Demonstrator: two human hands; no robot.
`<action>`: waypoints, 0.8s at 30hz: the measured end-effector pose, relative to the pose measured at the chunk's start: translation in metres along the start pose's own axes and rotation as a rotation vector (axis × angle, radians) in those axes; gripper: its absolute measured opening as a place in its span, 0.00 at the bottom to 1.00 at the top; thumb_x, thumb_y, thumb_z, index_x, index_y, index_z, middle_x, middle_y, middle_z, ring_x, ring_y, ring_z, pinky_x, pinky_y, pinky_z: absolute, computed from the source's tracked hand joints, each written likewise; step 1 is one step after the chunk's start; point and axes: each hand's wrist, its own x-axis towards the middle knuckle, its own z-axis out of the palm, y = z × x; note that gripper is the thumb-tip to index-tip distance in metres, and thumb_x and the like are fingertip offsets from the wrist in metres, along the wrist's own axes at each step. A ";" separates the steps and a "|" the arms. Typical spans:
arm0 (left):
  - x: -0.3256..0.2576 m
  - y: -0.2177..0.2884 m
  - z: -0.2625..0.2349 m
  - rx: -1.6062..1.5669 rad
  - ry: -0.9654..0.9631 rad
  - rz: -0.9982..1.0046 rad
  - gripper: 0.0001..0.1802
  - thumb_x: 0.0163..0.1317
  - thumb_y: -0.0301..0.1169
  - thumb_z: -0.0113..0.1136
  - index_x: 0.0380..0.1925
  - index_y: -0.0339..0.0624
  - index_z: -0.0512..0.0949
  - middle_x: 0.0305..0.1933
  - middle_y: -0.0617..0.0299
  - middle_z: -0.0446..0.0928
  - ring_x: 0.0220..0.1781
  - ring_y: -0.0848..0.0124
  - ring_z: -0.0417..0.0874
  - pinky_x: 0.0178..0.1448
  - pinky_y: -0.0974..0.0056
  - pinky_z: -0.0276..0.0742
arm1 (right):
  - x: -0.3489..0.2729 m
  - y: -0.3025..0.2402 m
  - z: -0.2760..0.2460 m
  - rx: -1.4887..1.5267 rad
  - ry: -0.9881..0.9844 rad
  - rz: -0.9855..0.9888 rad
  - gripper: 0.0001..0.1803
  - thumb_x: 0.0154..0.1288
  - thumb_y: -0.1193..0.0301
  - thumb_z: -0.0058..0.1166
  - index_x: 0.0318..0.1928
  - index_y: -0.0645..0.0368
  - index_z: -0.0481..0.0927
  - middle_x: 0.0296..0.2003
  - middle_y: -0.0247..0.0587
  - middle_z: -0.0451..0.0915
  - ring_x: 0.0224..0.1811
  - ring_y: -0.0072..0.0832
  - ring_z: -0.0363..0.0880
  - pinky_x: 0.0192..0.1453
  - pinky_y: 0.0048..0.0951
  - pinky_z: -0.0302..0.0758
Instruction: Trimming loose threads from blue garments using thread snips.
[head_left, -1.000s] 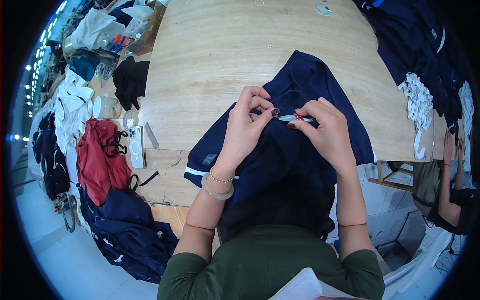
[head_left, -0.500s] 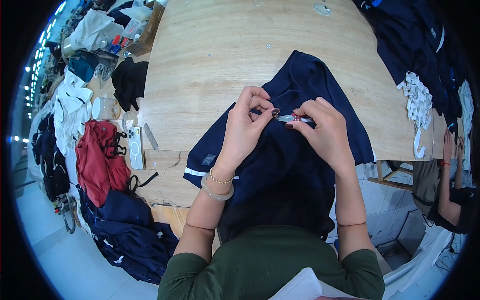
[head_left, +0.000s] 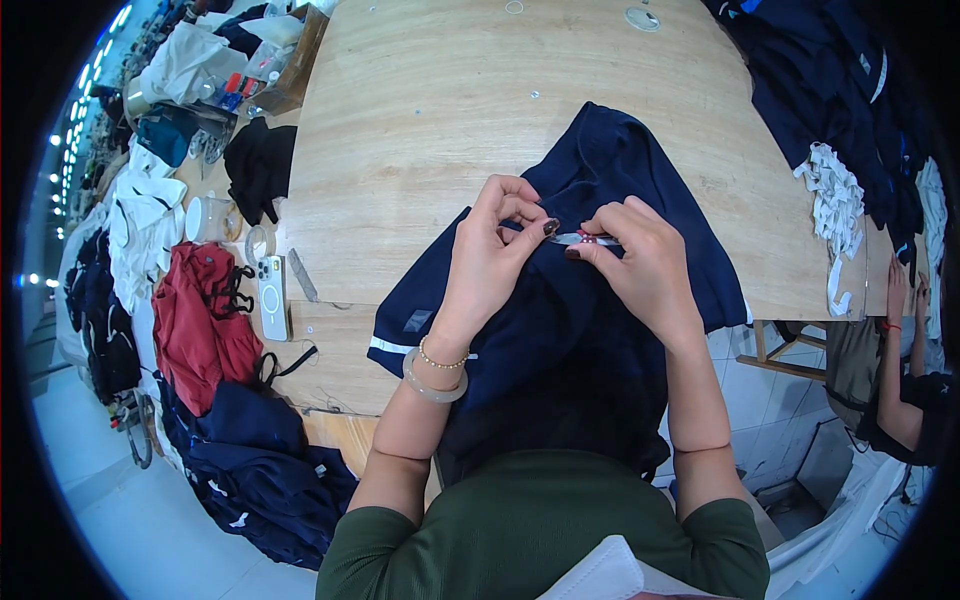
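Observation:
A dark navy garment (head_left: 600, 180) lies on the wooden table (head_left: 420, 110) and hangs over its near edge onto my lap. My left hand (head_left: 495, 250) pinches a fold of the navy fabric near its upper middle. My right hand (head_left: 640, 265) holds a small metal thread snipper (head_left: 588, 239), its tip pointing left toward the fingertips of my left hand. Both hands sit close together, almost touching, over the garment. A bracelet and a pale bangle are on my left wrist.
A white phone (head_left: 271, 297) lies at the table's left edge beside a black garment (head_left: 258, 165) and a round container (head_left: 205, 217). Red (head_left: 195, 320), white and navy clothes pile at the left. Navy garments (head_left: 830, 90) and white strips (head_left: 830, 200) lie at right. Another person's hands (head_left: 905, 300) are far right.
My hands have stayed over the same spot on the garment; the fingers shifted only slightly around the snipper.

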 end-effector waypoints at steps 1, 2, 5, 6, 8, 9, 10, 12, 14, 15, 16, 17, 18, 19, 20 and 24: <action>0.000 -0.001 0.000 -0.017 -0.002 -0.008 0.12 0.61 0.18 0.59 0.43 0.36 0.71 0.32 0.63 0.80 0.31 0.83 0.76 0.34 0.78 0.70 | 0.000 0.000 0.000 0.000 0.000 0.000 0.12 0.49 0.69 0.69 0.27 0.57 0.76 0.23 0.32 0.76 0.28 0.29 0.73 0.28 0.29 0.68; 0.000 -0.001 -0.001 -0.017 -0.001 -0.008 0.12 0.61 0.18 0.59 0.43 0.36 0.71 0.32 0.63 0.80 0.31 0.83 0.76 0.34 0.78 0.70 | 0.000 0.000 -0.001 0.019 -0.011 0.028 0.11 0.50 0.69 0.68 0.28 0.57 0.77 0.24 0.33 0.76 0.28 0.29 0.74 0.29 0.29 0.69; 0.002 -0.002 -0.007 -0.018 0.173 0.060 0.10 0.63 0.19 0.56 0.44 0.36 0.73 0.37 0.61 0.80 0.38 0.79 0.79 0.37 0.76 0.72 | -0.002 0.005 -0.004 0.104 0.036 0.118 0.11 0.52 0.72 0.67 0.32 0.60 0.78 0.27 0.36 0.77 0.30 0.27 0.75 0.33 0.26 0.71; 0.002 -0.003 -0.010 0.047 0.211 0.075 0.10 0.63 0.20 0.57 0.45 0.36 0.74 0.37 0.61 0.80 0.40 0.77 0.79 0.40 0.74 0.73 | -0.003 0.008 -0.006 0.170 0.094 0.182 0.11 0.53 0.74 0.67 0.35 0.63 0.79 0.28 0.38 0.78 0.31 0.25 0.76 0.36 0.23 0.72; 0.002 -0.010 -0.017 0.110 0.247 0.090 0.11 0.63 0.22 0.58 0.46 0.36 0.75 0.37 0.60 0.80 0.42 0.75 0.80 0.44 0.71 0.74 | -0.007 0.017 -0.008 0.238 0.113 0.256 0.11 0.54 0.75 0.65 0.37 0.63 0.79 0.30 0.37 0.78 0.33 0.23 0.76 0.39 0.22 0.72; 0.000 -0.013 -0.023 0.217 0.143 0.064 0.13 0.62 0.22 0.60 0.47 0.37 0.75 0.39 0.59 0.80 0.43 0.74 0.80 0.47 0.70 0.73 | -0.009 0.021 -0.008 0.313 0.129 0.327 0.10 0.56 0.76 0.63 0.39 0.63 0.78 0.32 0.37 0.79 0.35 0.21 0.77 0.42 0.22 0.73; -0.001 -0.015 -0.026 0.322 0.038 0.038 0.14 0.61 0.23 0.61 0.48 0.37 0.76 0.40 0.59 0.80 0.45 0.72 0.80 0.51 0.68 0.73 | -0.010 0.025 -0.008 0.329 0.110 0.350 0.11 0.58 0.75 0.63 0.40 0.63 0.78 0.34 0.35 0.80 0.37 0.20 0.77 0.43 0.21 0.72; -0.002 -0.014 -0.025 0.303 -0.046 -0.009 0.15 0.61 0.23 0.61 0.49 0.38 0.77 0.41 0.58 0.81 0.45 0.71 0.80 0.53 0.67 0.72 | -0.010 0.021 -0.008 0.341 0.106 0.363 0.12 0.57 0.73 0.64 0.39 0.63 0.78 0.34 0.38 0.79 0.36 0.24 0.78 0.43 0.23 0.73; -0.001 -0.017 -0.024 0.279 -0.162 -0.049 0.16 0.61 0.23 0.61 0.50 0.37 0.77 0.44 0.59 0.81 0.45 0.73 0.80 0.53 0.68 0.73 | -0.008 0.014 -0.006 0.352 0.102 0.376 0.12 0.56 0.72 0.65 0.39 0.63 0.78 0.34 0.41 0.79 0.36 0.27 0.79 0.43 0.25 0.74; 0.000 -0.017 -0.023 0.279 -0.163 -0.047 0.16 0.61 0.23 0.61 0.50 0.37 0.77 0.44 0.59 0.81 0.45 0.73 0.80 0.53 0.68 0.73 | -0.007 0.011 -0.005 0.360 0.100 0.338 0.13 0.56 0.72 0.66 0.39 0.63 0.79 0.33 0.41 0.79 0.36 0.27 0.79 0.43 0.25 0.74; 0.000 -0.016 -0.023 0.156 -0.177 -0.125 0.15 0.61 0.22 0.60 0.49 0.35 0.77 0.43 0.60 0.81 0.45 0.75 0.80 0.52 0.70 0.73 | -0.006 0.009 -0.004 0.367 0.097 0.301 0.13 0.56 0.72 0.66 0.40 0.64 0.79 0.33 0.41 0.79 0.36 0.26 0.79 0.43 0.25 0.74; 0.000 -0.015 -0.022 0.032 -0.190 -0.202 0.14 0.62 0.21 0.59 0.49 0.34 0.76 0.42 0.61 0.80 0.44 0.77 0.80 0.51 0.72 0.74 | -0.005 0.008 -0.001 0.367 0.098 0.299 0.13 0.56 0.72 0.66 0.40 0.64 0.79 0.33 0.41 0.79 0.36 0.26 0.79 0.43 0.25 0.74; 0.001 -0.011 -0.020 0.031 -0.194 -0.200 0.14 0.62 0.21 0.59 0.49 0.34 0.76 0.42 0.61 0.80 0.44 0.77 0.80 0.51 0.72 0.74 | -0.005 0.008 0.003 0.440 0.112 0.286 0.13 0.56 0.72 0.66 0.40 0.65 0.79 0.33 0.41 0.80 0.35 0.26 0.79 0.42 0.25 0.74; 0.001 -0.005 -0.016 -0.127 -0.173 -0.189 0.13 0.63 0.19 0.58 0.48 0.34 0.75 0.41 0.62 0.80 0.44 0.78 0.79 0.51 0.74 0.74 | -0.005 0.008 0.006 0.512 0.127 0.271 0.13 0.56 0.73 0.66 0.40 0.65 0.79 0.32 0.40 0.80 0.34 0.25 0.79 0.41 0.25 0.74; 0.001 0.000 -0.013 -0.284 -0.151 -0.179 0.12 0.63 0.18 0.57 0.47 0.33 0.74 0.40 0.63 0.79 0.43 0.80 0.79 0.50 0.76 0.74 | -0.004 0.005 0.010 0.519 0.160 0.263 0.12 0.56 0.73 0.66 0.38 0.66 0.80 0.30 0.40 0.80 0.31 0.22 0.78 0.38 0.23 0.74; 0.000 0.003 -0.003 -0.458 -0.105 -0.152 0.12 0.63 0.17 0.57 0.46 0.35 0.72 0.38 0.64 0.78 0.42 0.80 0.78 0.51 0.76 0.74 | 0.001 -0.017 0.023 0.531 0.187 0.285 0.07 0.59 0.77 0.63 0.34 0.67 0.79 0.26 0.36 0.78 0.26 0.15 0.72 0.30 0.19 0.69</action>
